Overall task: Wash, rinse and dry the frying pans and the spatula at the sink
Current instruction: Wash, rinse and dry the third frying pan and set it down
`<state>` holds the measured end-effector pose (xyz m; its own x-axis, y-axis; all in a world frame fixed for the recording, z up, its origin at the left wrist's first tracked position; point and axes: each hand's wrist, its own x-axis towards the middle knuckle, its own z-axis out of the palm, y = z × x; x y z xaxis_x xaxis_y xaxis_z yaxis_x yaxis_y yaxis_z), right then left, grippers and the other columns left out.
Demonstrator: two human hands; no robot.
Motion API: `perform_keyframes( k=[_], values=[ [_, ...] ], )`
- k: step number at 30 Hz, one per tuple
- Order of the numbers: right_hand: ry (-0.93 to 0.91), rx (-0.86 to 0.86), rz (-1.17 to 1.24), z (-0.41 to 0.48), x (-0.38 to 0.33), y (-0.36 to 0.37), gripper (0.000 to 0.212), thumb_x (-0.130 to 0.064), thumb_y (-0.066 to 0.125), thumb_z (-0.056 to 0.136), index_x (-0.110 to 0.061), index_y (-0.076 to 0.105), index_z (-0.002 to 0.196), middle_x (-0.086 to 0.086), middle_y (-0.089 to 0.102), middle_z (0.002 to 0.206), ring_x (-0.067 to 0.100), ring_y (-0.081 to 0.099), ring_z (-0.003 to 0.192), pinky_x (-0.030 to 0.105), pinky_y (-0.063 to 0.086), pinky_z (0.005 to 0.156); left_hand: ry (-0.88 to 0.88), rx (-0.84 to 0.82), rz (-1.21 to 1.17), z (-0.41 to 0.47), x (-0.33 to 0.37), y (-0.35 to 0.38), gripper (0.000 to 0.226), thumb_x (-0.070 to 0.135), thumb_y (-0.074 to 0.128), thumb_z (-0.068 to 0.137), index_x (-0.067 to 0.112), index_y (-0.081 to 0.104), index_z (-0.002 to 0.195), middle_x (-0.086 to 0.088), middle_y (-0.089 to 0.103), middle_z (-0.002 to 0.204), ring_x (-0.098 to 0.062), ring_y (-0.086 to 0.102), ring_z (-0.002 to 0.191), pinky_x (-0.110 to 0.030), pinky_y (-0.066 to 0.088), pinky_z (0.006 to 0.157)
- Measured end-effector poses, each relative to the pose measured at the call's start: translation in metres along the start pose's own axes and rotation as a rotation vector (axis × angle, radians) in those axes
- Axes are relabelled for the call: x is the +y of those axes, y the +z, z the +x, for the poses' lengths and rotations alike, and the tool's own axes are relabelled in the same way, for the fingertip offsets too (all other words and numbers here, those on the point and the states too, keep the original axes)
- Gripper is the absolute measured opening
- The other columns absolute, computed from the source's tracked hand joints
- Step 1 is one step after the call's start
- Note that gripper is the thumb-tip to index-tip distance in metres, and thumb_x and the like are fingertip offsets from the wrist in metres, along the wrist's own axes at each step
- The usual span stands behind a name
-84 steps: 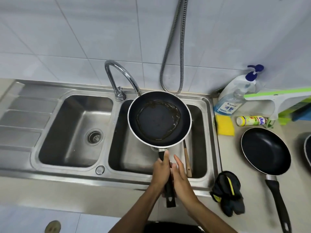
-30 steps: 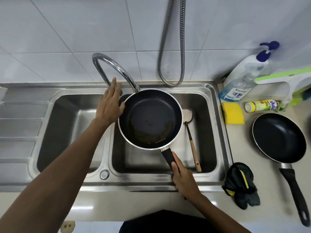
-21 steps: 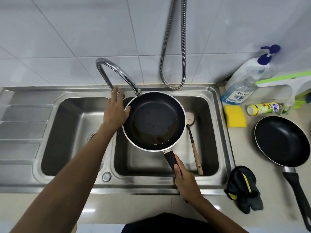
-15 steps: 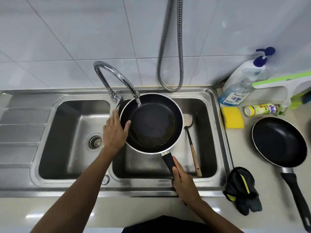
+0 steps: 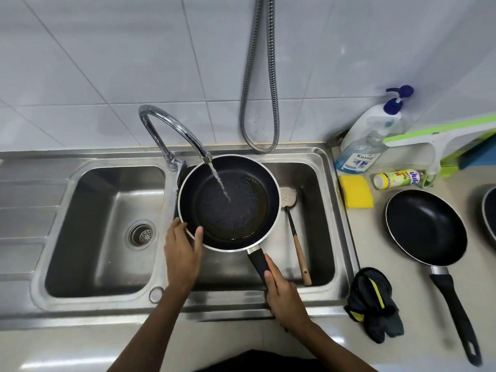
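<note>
1. The sink (image 5: 326, 167) has two basins. Everything is going on over the right one, where the tap (image 5: 174, 127) pours a thin stream into the greasy frying pan (image 5: 228, 202).
2. That pan sits level, straight ahead of the person. Its handle runs back and to the right toward them, so the right hand is nearer the handle and the left nearer the rim.
3. A second frying pan (image 5: 426, 226) waits on the desk (image 5: 335, 345) well to the right, beside a yellow sponge (image 5: 355, 190) and soap bottle (image 5: 367, 140).
4. The spatula (image 5: 294, 232) lies in the right basin just beside the pan, wooden handle toward the person.
5. The right hand (image 5: 285, 299) is clenched round the pan handle.
6. The left hand (image 5: 182, 251) pinches the near-left rim, thumb inside and fingers outside. I'd guess scrubbing comes next, and the sponge lies on the right hand's side.
</note>
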<state>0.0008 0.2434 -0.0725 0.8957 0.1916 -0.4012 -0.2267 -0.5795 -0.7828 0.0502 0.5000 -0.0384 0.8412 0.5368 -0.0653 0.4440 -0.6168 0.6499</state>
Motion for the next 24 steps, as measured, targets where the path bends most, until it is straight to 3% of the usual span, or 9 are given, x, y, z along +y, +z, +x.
perform_keyframes(
  k=[3,5,8,10,12,14,17,20,24],
  values=[
    [-0.003,0.021,-0.006,0.0,-0.001,-0.001,0.042,-0.077,0.019,0.089,-0.083,0.015,0.131,-0.004,0.064,0.085,0.021,0.067,0.08,0.042,0.058,0.083,-0.097,0.081,-0.034,-0.034,0.003,0.013,0.046,0.039,0.059,0.101,0.002,0.056,0.128,-0.019,0.048,0.15,-0.034,0.046,0.138,-0.049,0.042,0.112],
    [-0.001,0.033,-0.003,-0.001,-0.001,-0.001,0.043,-0.077,0.018,0.089,-0.083,0.015,0.131,-0.004,0.063,0.086,0.023,0.064,0.08,0.04,0.056,0.083,-0.114,0.094,-0.08,-0.053,0.009,0.02,0.043,0.036,0.061,0.1,0.002,0.056,0.126,-0.019,0.056,0.134,-0.032,0.054,0.124,-0.044,0.047,0.103],
    [-0.006,0.045,0.016,0.0,0.0,0.0,0.041,-0.079,0.02,0.088,-0.085,0.016,0.129,-0.004,0.064,0.091,0.016,0.061,0.081,0.035,0.055,0.085,-0.175,-0.02,-0.211,-0.08,0.024,0.032,0.027,0.039,0.059,0.1,0.013,0.054,0.105,-0.006,0.057,0.104,-0.024,0.059,0.094,-0.031,0.049,0.081],
    [-0.008,0.04,0.033,0.0,-0.002,-0.001,0.048,-0.083,0.019,0.087,-0.081,0.017,0.135,-0.004,0.07,0.108,0.012,0.064,0.088,0.037,0.055,0.091,-0.191,-0.149,-0.29,-0.096,0.032,0.044,0.035,0.053,0.05,0.097,0.018,0.051,0.095,-0.002,0.058,0.09,-0.02,0.06,0.082,-0.027,0.048,0.07],
    [-0.008,0.025,0.042,-0.001,-0.001,-0.001,0.055,-0.086,0.017,0.086,-0.076,0.016,0.14,-0.003,0.071,0.115,0.007,0.061,0.088,0.036,0.055,0.092,-0.196,-0.283,-0.291,-0.103,0.037,0.056,0.044,0.061,0.045,0.094,0.018,0.055,0.095,-0.001,0.061,0.087,-0.017,0.062,0.08,-0.03,0.052,0.072],
    [-0.003,0.007,0.041,-0.002,-0.004,-0.002,0.048,-0.081,0.02,0.09,-0.077,0.017,0.138,-0.002,0.071,0.12,0.006,0.064,0.091,0.034,0.056,0.095,-0.257,-0.433,-0.307,-0.103,0.044,0.066,0.046,0.063,0.048,0.097,0.019,0.061,0.102,0.0,0.068,0.094,-0.015,0.066,0.088,-0.036,0.057,0.084],
    [-0.011,-0.004,0.025,-0.003,-0.011,-0.003,0.045,-0.062,0.026,0.101,-0.068,0.02,0.146,-0.014,0.06,0.141,0.005,0.063,0.119,0.032,0.051,0.106,-0.399,-0.615,-0.475,-0.1,0.061,0.075,0.047,0.062,0.05,0.099,0.02,0.07,0.102,-0.001,0.076,0.096,-0.015,0.072,0.095,-0.034,0.058,0.089],
    [0.009,-0.005,0.014,-0.003,-0.01,-0.003,0.05,-0.064,0.021,0.099,-0.064,0.018,0.149,-0.01,0.068,0.128,0.01,0.069,0.109,0.037,0.057,0.097,-0.551,-0.673,-0.668,-0.097,0.077,0.082,0.043,0.055,0.056,0.1,0.016,0.074,0.1,-0.007,0.08,0.098,-0.02,0.076,0.098,-0.039,0.06,0.095],
    [0.057,-0.019,-0.001,-0.002,-0.006,-0.001,0.049,-0.065,0.019,0.099,-0.063,0.025,0.147,0.0,0.071,0.092,0.012,0.07,0.078,0.042,0.061,0.074,-0.634,-0.683,-0.844,-0.102,0.091,0.079,0.031,0.041,0.054,0.105,0.014,0.069,0.1,-0.013,0.08,0.103,-0.023,0.077,0.1,-0.032,0.06,0.085]
  ],
)
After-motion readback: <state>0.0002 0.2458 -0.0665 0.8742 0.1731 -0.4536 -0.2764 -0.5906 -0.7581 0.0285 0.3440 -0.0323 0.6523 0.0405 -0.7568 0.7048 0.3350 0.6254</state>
